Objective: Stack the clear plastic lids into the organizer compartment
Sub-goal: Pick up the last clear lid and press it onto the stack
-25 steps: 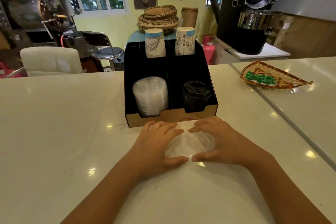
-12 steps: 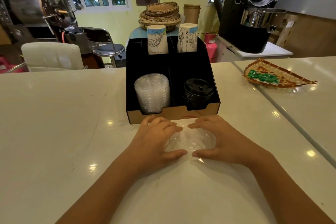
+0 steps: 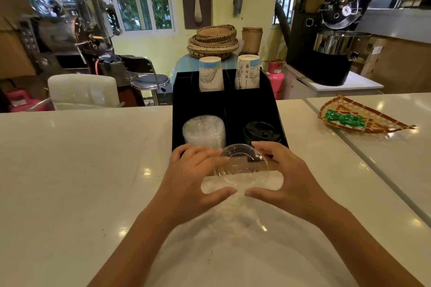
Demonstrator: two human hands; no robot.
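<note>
A clear plastic lid stack (image 3: pixel 242 166) is held between both hands, lifted off the white counter just in front of the black organizer (image 3: pixel 251 105). My left hand (image 3: pixel 193 179) grips its left side and my right hand (image 3: pixel 286 177) grips its right side, thumbs near each other below it. The organizer's front left compartment holds a tall stack of clear lids (image 3: pixel 204 131). Its front right compartment holds black lids (image 3: pixel 261 133). The held lids hide the organizer's front wall.
Two upside-down paper cups (image 3: pixel 211 74) stand in the organizer's rear compartments. A woven tray with green packets (image 3: pixel 354 119) lies on the counter at the right. A seam (image 3: pixel 349 147) runs between two counter slabs. Chairs and coffee machines stand beyond the counter.
Both hands have raised the clear lids off the counter and carried them forward, up against the organizer's front edge.
</note>
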